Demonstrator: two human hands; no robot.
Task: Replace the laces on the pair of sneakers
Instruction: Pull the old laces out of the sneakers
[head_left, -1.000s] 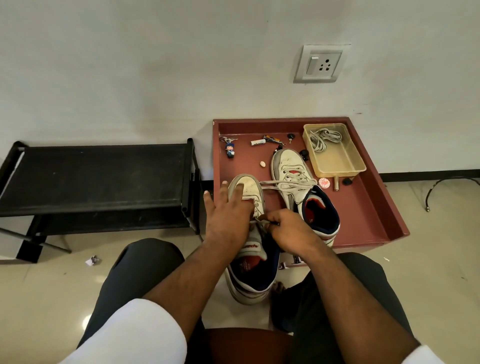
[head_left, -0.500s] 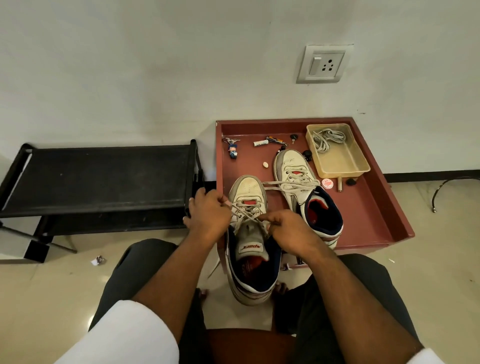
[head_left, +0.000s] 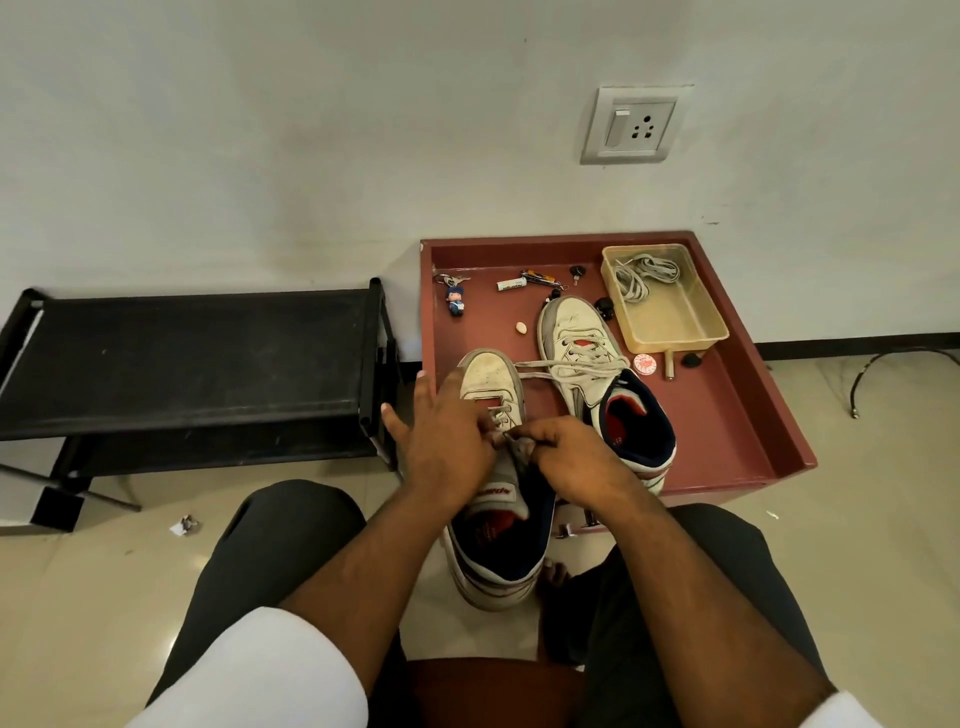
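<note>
Sitting down, both my forearms reach straight out from my knees and meet over the near sneaker (head_left: 488, 499), which sits at about 12 o'clock between my legs with its toe poking over the front edge of the red tray (head_left: 737, 436). My left hand (head_left: 441, 441) lies on the shoe's left side, fingers fanned out and mostly straight, tips up around the toe cap. My right hand (head_left: 566, 457) is curled, thumb and fingers pinching the grey lace (head_left: 501, 421) right at the eyelets, knuckles up. The other sneaker (head_left: 597, 379) sits in the tray at roughly 1 o'clock, its lace trailing loose across toward the near shoe. Further back at 1 o'clock, a clear tub (head_left: 670, 317) holds a coiled spare lace (head_left: 641, 273).
</note>
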